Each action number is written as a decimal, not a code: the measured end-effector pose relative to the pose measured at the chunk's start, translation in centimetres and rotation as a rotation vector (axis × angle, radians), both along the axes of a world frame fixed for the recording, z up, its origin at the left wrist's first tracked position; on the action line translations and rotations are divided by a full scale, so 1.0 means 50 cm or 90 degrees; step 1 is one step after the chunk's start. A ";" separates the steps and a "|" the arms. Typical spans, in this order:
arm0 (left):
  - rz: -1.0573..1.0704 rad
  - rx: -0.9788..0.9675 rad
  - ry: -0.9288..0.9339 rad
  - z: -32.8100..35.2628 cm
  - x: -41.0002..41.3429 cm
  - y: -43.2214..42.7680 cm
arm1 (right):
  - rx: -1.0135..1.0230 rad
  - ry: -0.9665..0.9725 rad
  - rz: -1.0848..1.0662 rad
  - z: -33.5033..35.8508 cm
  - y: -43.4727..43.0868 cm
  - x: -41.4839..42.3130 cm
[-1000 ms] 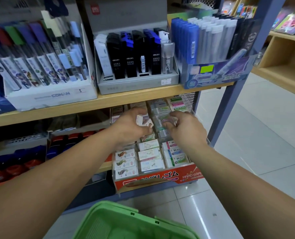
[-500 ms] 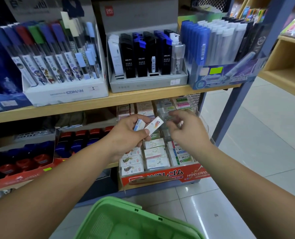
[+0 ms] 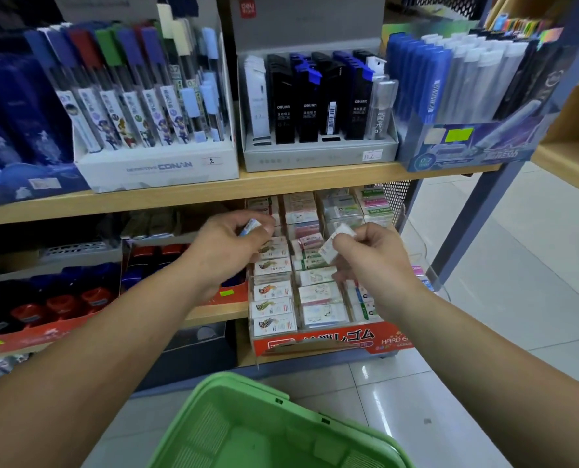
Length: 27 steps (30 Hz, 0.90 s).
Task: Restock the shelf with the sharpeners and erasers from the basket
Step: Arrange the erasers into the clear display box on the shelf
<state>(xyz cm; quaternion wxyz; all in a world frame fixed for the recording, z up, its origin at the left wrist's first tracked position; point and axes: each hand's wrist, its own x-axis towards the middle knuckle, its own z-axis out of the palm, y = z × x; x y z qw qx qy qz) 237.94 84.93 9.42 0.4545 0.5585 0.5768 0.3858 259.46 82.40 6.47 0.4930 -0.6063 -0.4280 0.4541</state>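
My left hand (image 3: pixel 229 246) holds a small eraser with a blue end (image 3: pixel 250 227) in its curled fingers, just above the left column of the red eraser display box (image 3: pixel 332 341). My right hand (image 3: pixel 371 256) pinches a white wrapped eraser (image 3: pixel 335 244) over the box's middle column. Rows of wrapped erasers (image 3: pixel 274 292) fill the box on the lower shelf. The green basket (image 3: pixel 247 423) sits at the bottom of the view below my arms; the part of its inside that shows holds nothing.
The upper wooden shelf (image 3: pixel 213 190) carries boxes of pencil leads and pens. A red tray of dark and red round items (image 3: pixel 61 305) stands to the left on the lower shelf. A blue metal post (image 3: pixel 477 224) frames the right side, with tiled floor beyond.
The white eraser passed from my left hand to my right hand. My left hand keeps the blue-ended one. The hands moved slightly apart.
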 end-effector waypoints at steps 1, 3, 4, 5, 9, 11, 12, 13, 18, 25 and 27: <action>0.012 0.001 0.006 0.003 -0.009 0.003 | -0.011 0.011 -0.006 0.001 0.002 -0.003; 0.034 -0.006 -0.003 0.007 -0.024 0.011 | -0.021 0.050 -0.004 0.008 0.003 -0.013; 0.042 -0.014 -0.015 0.007 -0.030 0.015 | -0.017 0.057 -0.001 0.012 0.003 -0.020; 0.047 -0.022 -0.029 0.008 -0.033 0.016 | -0.008 0.051 0.002 0.013 0.004 -0.027; 0.046 -0.047 -0.065 0.003 -0.042 0.022 | 0.003 0.048 0.025 0.008 0.011 -0.047; 0.049 -0.068 -0.096 -0.001 -0.047 0.027 | -0.003 0.056 0.028 0.005 0.013 -0.049; 0.050 -0.076 -0.109 -0.002 -0.049 0.029 | -0.005 0.063 0.028 0.002 0.014 -0.048; 0.049 -0.082 -0.116 -0.003 -0.051 0.030 | -0.006 0.068 0.030 0.000 0.014 -0.047; 0.026 -0.094 -0.133 -0.002 -0.058 0.031 | -0.018 0.069 0.035 -0.005 0.016 -0.043; 0.020 -0.062 -0.055 -0.011 -0.055 0.026 | 0.007 -0.034 -0.021 0.009 0.022 -0.024; 0.029 -0.056 -0.054 -0.010 -0.055 0.028 | 0.008 -0.067 -0.033 0.019 0.029 -0.014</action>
